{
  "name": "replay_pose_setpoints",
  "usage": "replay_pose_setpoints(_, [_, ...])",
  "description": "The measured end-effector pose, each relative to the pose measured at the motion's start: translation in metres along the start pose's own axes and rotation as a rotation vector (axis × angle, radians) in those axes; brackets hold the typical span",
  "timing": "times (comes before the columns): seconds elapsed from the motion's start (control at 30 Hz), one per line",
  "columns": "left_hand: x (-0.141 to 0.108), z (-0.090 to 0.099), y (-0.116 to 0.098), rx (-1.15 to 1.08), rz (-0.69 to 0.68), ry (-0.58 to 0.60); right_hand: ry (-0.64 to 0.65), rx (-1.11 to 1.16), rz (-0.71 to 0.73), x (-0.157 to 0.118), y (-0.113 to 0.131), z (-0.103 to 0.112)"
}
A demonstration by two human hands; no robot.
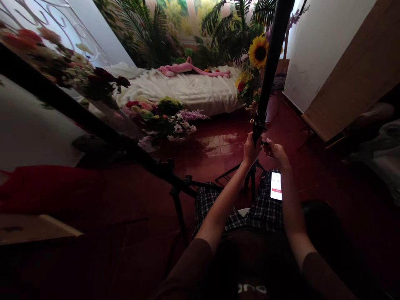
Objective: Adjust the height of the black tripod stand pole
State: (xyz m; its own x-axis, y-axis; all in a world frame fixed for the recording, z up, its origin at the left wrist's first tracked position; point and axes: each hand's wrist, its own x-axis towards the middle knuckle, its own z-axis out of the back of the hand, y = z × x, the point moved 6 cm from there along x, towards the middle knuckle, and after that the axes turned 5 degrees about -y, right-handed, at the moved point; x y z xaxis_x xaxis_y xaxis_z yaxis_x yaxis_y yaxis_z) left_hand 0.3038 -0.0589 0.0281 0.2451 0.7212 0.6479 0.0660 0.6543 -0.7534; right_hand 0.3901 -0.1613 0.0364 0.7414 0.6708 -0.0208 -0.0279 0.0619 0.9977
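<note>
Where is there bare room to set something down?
Bare floor shows between the flowers and the left hand, and between the right hand and the board. The white cloth also has room in front of the pink toy. Around both hands it is crowded, with the pole and stand close by.

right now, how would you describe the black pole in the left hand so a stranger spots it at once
Start at the white-draped platform at the back, then find the big sunflower by its right end. Just right of the sunflower runs a black pole, gripped low by the left hand and much steeper than the slanting pole on the left.
</note>
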Motion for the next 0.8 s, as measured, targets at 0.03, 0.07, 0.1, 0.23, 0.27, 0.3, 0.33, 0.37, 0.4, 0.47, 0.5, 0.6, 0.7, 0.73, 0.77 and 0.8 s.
replay_pose_setpoints(0.03, [0.000,0.000,0.000,0.007,0.007,0.002,0.040,0.006,0.035,0.002,0.002,0.002])
replay_pose_setpoints(0.07, [0.000,0.000,0.000,0.013,0.014,0.004,0.076,0.011,0.077,0.003,0.004,0.004])
replay_pose_setpoints(0.1, [0.001,0.000,0.000,0.019,0.019,0.008,0.109,0.006,0.122,0.004,0.007,0.006])
replay_pose_setpoints(0.23, [0.001,0.000,0.000,0.032,0.028,0.018,0.115,-0.104,0.292,0.005,0.018,0.017])
replay_pose_setpoints(0.27, [0.001,0.000,0.000,0.035,0.028,0.018,0.077,-0.144,0.345,0.004,0.021,0.021])
replay_pose_setpoints(0.3, [0.001,0.000,-0.001,0.037,0.029,0.016,0.038,-0.199,0.405,0.002,0.022,0.024])
replay_pose_setpoints(0.33, [0.001,0.001,-0.001,0.039,0.029,0.014,-0.002,-0.264,0.470,0.000,0.023,0.028])
replay_pose_setpoints(0.37, [0.001,0.001,-0.001,0.039,0.028,0.013,-0.035,-0.337,0.533,-0.003,0.023,0.030])
replay_pose_setpoints(0.4, [0.001,0.001,-0.002,0.038,0.026,0.015,-0.064,-0.406,0.587,-0.006,0.023,0.032])
replay_pose_setpoints(0.47, [0.002,0.001,-0.002,0.036,0.020,0.021,-0.117,-0.507,0.673,-0.011,0.021,0.035])
replay_pose_setpoints(0.5, [0.002,0.001,-0.003,0.035,0.016,0.024,-0.138,-0.530,0.708,-0.014,0.021,0.035])
replay_pose_setpoints(0.6, [0.001,0.000,-0.002,0.037,0.015,0.022,-0.197,-0.508,0.785,-0.021,0.027,0.027])
replay_pose_setpoints(0.7, [0.001,-0.002,0.002,0.031,0.025,0.012,-0.228,-0.463,0.804,-0.025,0.044,0.004])
replay_pose_setpoints(0.73, [0.001,-0.003,0.004,0.027,0.025,0.008,-0.232,-0.460,0.790,-0.025,0.050,-0.006])
replay_pose_setpoints(0.77, [0.001,-0.004,0.005,0.021,0.018,0.007,-0.237,-0.461,0.764,-0.023,0.055,-0.016])
replay_pose_setpoints(0.8, [0.001,-0.005,0.007,0.015,0.008,0.009,-0.247,-0.462,0.724,-0.020,0.060,-0.026])
